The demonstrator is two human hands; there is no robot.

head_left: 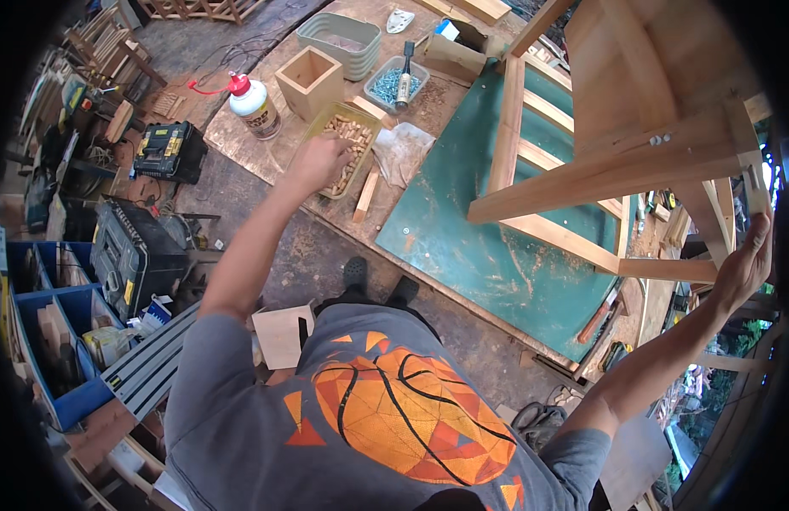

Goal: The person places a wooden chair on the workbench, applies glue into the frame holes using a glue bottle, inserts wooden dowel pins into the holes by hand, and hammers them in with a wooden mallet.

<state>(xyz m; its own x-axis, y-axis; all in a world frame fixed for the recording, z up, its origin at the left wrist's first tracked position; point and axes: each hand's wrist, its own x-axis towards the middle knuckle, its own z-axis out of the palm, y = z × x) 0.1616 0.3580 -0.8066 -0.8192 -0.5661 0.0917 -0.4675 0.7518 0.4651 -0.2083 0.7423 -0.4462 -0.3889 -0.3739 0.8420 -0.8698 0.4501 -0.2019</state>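
Note:
My left hand (320, 162) is over a yellowish tub (316, 128) of short wooden dowels (353, 136), its fingers curled down at the pile; their tips are hidden, so what they pinch cannot be made out. At the far right, my right hand (746, 262) grips the end of a wooden chair frame (599, 175), which stands tilted over the green bench top (462, 230). The frame has a broad panel and several slats. Small white spots, perhaps glue, show on its near rail.
Beside the tub stand a white glue bottle (255, 106) with a red cap, a square wooden box (310, 85) and a container of screws (382, 86) with a black-handled tool (405, 75) in it. A loose wood strip (366, 195) lies at the bench edge. Black toolboxes (139, 247) sit left.

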